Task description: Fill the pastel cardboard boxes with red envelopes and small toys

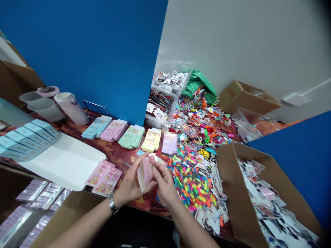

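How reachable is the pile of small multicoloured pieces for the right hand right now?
Probably yes: the pile lies just beside the right hand, nothing visible between, though that hand is busy with the pink card packet.

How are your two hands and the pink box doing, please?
Left hand and right hand both gripping pink box. Box held up between them. Coloured stacks just beyond, loose colourful pieces to the right; nothing seen blocking.

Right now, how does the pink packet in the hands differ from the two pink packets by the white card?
Pose: the held packet is raised between left hand and right hand; the two packets lie face up.
Look: the held packet shows a pale edge; the two packets show cartoon fronts.
Shared: pink colour.
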`<act>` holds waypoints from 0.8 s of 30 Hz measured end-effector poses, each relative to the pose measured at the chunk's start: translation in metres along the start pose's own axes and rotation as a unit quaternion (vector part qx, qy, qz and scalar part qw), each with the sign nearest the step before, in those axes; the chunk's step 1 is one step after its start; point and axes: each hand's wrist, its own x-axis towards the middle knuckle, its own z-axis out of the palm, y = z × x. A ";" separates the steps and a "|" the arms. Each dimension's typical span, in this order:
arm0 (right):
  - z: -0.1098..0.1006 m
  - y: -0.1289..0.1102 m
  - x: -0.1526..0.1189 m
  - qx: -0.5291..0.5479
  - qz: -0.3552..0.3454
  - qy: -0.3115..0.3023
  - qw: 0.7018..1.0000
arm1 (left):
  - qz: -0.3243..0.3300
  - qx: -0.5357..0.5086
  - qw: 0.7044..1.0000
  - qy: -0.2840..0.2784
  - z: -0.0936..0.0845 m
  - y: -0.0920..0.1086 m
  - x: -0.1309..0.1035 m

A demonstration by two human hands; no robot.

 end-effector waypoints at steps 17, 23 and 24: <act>-0.030 0.039 0.005 -0.576 -0.151 -0.144 0.791 | -0.161 0.014 0.986 -0.050 0.016 -0.029 -0.021; -0.030 0.024 -0.012 -0.449 -0.142 -0.139 0.871 | -0.208 -0.019 0.978 0.026 0.017 -0.035 -0.024; -0.030 0.023 -0.017 -0.462 -0.143 -0.162 0.860 | -0.214 -0.024 0.976 0.030 0.018 -0.036 -0.024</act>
